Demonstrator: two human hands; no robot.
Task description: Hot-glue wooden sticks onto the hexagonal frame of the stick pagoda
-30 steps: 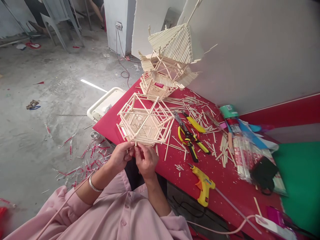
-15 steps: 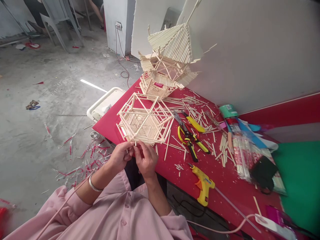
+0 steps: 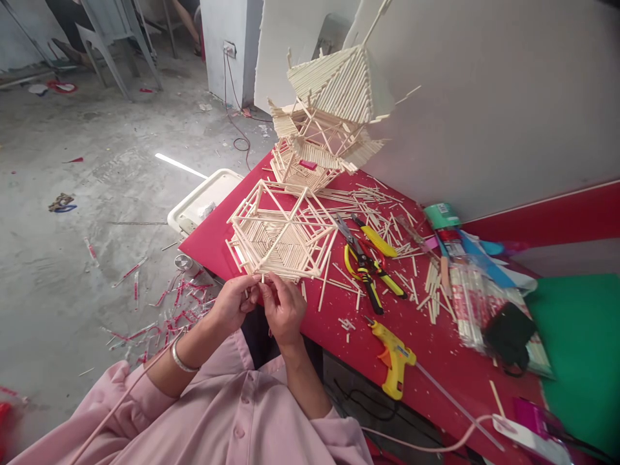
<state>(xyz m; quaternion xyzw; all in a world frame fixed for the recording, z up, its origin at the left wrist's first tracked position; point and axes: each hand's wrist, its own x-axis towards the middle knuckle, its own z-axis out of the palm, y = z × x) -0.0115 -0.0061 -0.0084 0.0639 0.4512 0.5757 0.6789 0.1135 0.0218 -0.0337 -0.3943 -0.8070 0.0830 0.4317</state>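
Observation:
A hexagonal frame of pale wooden sticks [image 3: 281, 232] lies on the red table [image 3: 426, 349], near its front corner. My left hand [image 3: 232, 302] and my right hand [image 3: 283, 309] meet at the frame's near edge, fingers pinched together on a short stick [image 3: 263, 279] at that edge. The fingertips hide how the stick joins the frame. Behind it stands a taller tower of sticks [image 3: 327, 123] with a sloped roof.
Yellow-handled cutters [image 3: 368, 255] and a yellow glue gun [image 3: 394, 361] lie to the right among several loose sticks. Packs of sticks [image 3: 472, 303] and a green tape roll [image 3: 440, 216] sit by the white wall. A white bin [image 3: 203, 200] stands beside the table.

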